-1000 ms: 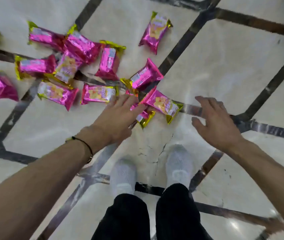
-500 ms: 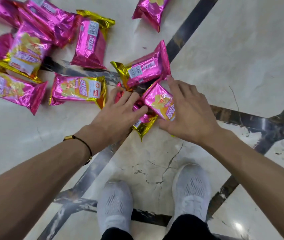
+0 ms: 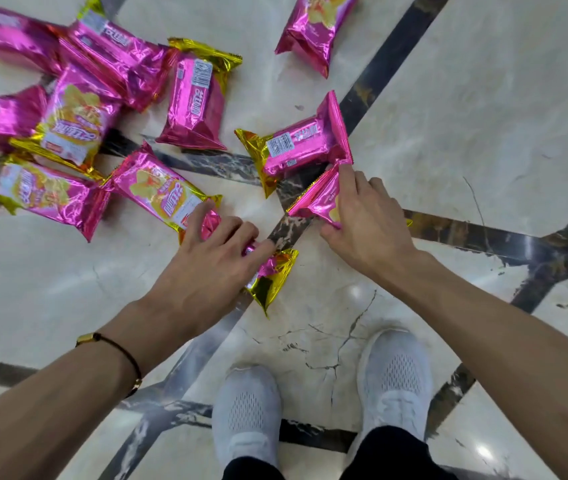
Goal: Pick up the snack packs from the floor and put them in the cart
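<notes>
Both hands down among the snack packs [image 3: 78, 112] on the marble floor [image 3: 483, 116].

The left hand [image 3: 206, 268] has its grip curled over a gold-tipped pack [image 3: 272, 275] at dead centre, fingers bent round the pink wrapper, the gold end poking out toward 5 o'clock. The right hand [image 3: 369, 223], at 2 o'clock from it, pinches a second pack [image 3: 320, 199] between thumb and forefinger, grip closed on its edge — this one touches the barcode pack [image 3: 296, 147] lying just beyond at 12 o'clock. The remaining packs crowd the floor from 9 to 11 o'clock, several overlapping, one touching the left forefinger; a lone pack [image 3: 313, 26] lies at 12 o'clock. White shoes [image 3: 246, 410] stand at 6 o'clock — a dark cord bracelet [image 3: 123, 351] circles the left wrist.
</notes>
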`<state>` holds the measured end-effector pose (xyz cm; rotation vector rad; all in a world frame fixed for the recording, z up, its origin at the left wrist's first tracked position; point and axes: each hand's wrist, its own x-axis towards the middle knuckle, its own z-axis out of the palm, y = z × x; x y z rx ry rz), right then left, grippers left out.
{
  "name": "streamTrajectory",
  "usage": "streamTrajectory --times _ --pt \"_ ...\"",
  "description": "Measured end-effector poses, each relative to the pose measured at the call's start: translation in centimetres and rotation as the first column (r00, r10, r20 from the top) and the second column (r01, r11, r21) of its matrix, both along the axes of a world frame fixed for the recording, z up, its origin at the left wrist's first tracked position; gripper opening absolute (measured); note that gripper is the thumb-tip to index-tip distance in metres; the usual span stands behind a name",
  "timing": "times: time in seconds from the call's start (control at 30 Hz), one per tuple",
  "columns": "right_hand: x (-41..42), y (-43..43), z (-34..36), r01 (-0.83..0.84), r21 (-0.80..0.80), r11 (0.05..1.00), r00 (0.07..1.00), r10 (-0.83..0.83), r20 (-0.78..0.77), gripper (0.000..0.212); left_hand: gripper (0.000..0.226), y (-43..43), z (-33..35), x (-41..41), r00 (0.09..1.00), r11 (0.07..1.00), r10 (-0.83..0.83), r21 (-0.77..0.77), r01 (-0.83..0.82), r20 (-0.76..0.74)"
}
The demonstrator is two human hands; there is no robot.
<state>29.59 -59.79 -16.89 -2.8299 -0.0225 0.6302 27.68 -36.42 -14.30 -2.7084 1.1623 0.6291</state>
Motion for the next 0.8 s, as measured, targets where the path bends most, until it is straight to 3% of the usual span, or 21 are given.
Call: streamTrajectory --times 0.13,0.27,0.47,0.63,0.8 --pt "-0.2 -0.3 4.0 0.012 -0.018 1.0 0.999 -0.011 0.03 0.073 0.063 -0.3 4.0 -0.2 0.999 0.998 0.048 -0.05 -0.048 0.001" --pt "0.1 -1.1 10.0 0.097 -0.01 0.995 0.994 -0.096 0.054 0.065 0.06 -1.5 9.8 -0.9 0.955 0.947 0.294 -0.124 -0.295 -0.023" --pt "-0.3 -2.3 21.7 0.208 -0.017 0.978 0.972 -0.205 0.112 0.062 0.057 -4.3 21.1 -1.3 0.805 0.758 0.589 -0.298 -0.58 -0.071" --pt "-2.4 -3.8 32.6 0.363 -0.047 0.93 0.931 -0.36 0.061 0.067 0.048 -7.2 33.8 1.0 0.668 0.563 0.716 -0.398 -0.724 -0.202" --pt "-3.5 -5.7 45.7 0.482 -0.03 0.876 0.875 -0.479 0.07 0.063 0.046 -9.2 47.3 3.3 0.643 0.513 0.73 -0.435 -0.74 -0.232"
